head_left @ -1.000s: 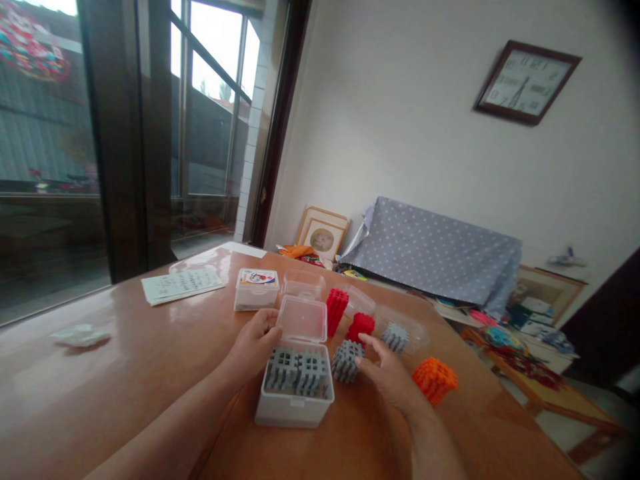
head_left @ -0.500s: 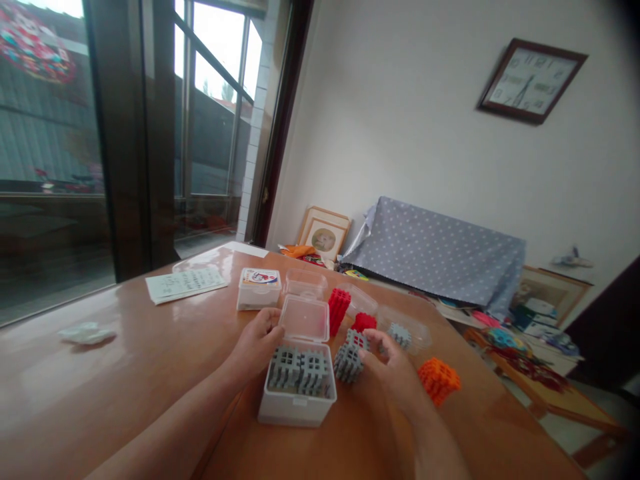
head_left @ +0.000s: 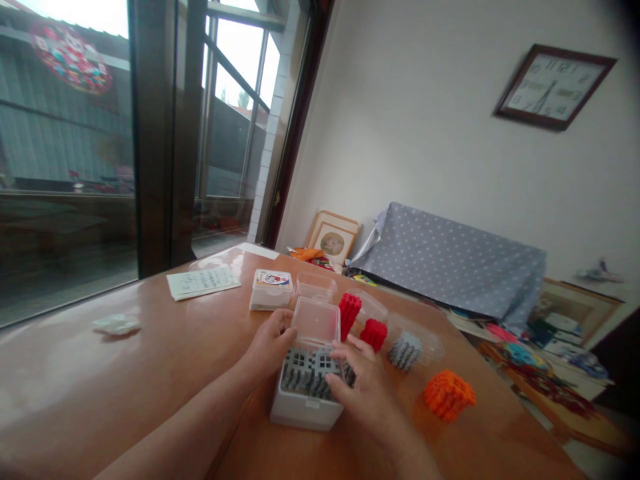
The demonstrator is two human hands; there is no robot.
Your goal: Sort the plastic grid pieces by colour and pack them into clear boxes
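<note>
A white plastic box (head_left: 305, 412) with its clear lid (head_left: 316, 321) tipped back stands before me, filled with grey interlocking blocks (head_left: 310, 377). My left hand (head_left: 273, 339) is closed at the box's back left corner, thumb and fingers around the lid's edge. Over the box's right side is my right hand (head_left: 363, 373), thumb and fingers apart at the grey blocks. A further grey stack beside the box is mostly hidden behind its fingers. Past that hand stand a red stack (head_left: 374, 335), a taller red stack (head_left: 349, 313) and a light grey stack (head_left: 405, 351).
An orange stack (head_left: 449, 396) stands on the wooden table (head_left: 200, 373) at right. Behind are a closed white box (head_left: 271, 291) with a picture label and clear empty containers (head_left: 316, 287). Papers (head_left: 204, 283) and a crumpled white wrapper (head_left: 117, 325) lie at left.
My right hand has moved left from the grey stack beside the box to the blocks inside it, and its fingers have spread. My left hand stays at the lid. The view has shifted slightly.
</note>
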